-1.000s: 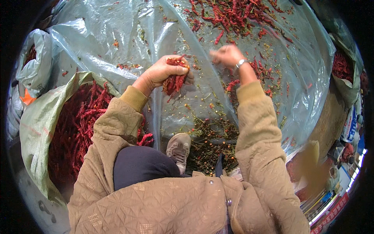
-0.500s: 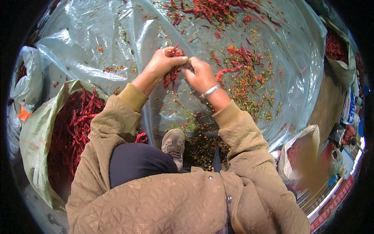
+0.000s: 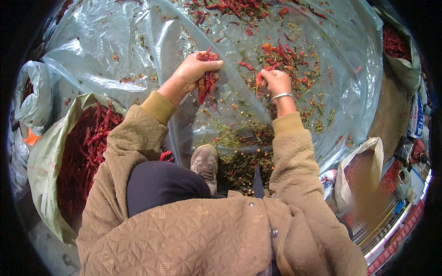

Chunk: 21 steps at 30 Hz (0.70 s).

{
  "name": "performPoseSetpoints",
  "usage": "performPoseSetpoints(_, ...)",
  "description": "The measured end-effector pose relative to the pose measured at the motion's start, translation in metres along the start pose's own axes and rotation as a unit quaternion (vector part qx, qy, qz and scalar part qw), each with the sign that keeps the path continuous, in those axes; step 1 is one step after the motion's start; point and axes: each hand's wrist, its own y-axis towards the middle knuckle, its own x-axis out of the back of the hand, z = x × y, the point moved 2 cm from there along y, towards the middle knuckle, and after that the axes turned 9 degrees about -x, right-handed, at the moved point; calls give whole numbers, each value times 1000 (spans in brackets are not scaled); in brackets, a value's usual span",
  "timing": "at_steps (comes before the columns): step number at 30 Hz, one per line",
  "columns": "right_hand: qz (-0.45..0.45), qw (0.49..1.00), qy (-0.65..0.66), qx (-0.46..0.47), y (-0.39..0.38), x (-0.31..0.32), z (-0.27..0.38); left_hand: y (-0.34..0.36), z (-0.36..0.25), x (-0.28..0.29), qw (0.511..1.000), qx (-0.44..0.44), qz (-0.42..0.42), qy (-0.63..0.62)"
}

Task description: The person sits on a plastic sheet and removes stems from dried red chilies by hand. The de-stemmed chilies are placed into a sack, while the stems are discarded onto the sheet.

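My left hand (image 3: 192, 72) is closed around a small bunch of dried red chilies (image 3: 205, 87), whose wrinkled pods stick out above and below the fingers. To its right, my right hand (image 3: 276, 83), with a silver bracelet at the wrist, pinches a single dried red chili (image 3: 259, 79) between thumb and fingers. The two hands are apart, both above a clear plastic sheet (image 3: 175, 41). Just beyond the right hand lies a loose scatter of red chilies and green stems (image 3: 287, 57) on the sheet.
A pale woven sack (image 3: 42, 170) full of red chilies (image 3: 85, 156) stands at my left. A bigger chili pile (image 3: 239, 7) lies at the far edge. Stems and seeds (image 3: 241, 172) gather beside my shoe (image 3: 204, 166). More sacks (image 3: 343, 186) stand to the right.
My hands were together at the chili bunch; the right hand has drawn away to the right and now has a chili in its pinch. The left hand stays nearly in place.
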Motion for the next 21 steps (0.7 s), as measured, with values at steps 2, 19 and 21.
performPoseSetpoints(2,147,955,254,-40,-17,3,9,-3,4,-10,1000,-2,9,22)
performPoseSetpoints(19,67,957,175,220,-99,-10,52,-21,-12,-71,912,-172,143,344)
performPoseSetpoints(21,47,970,108,212,-92,-8,46,-24,-11,-73,907,-148,148,365)
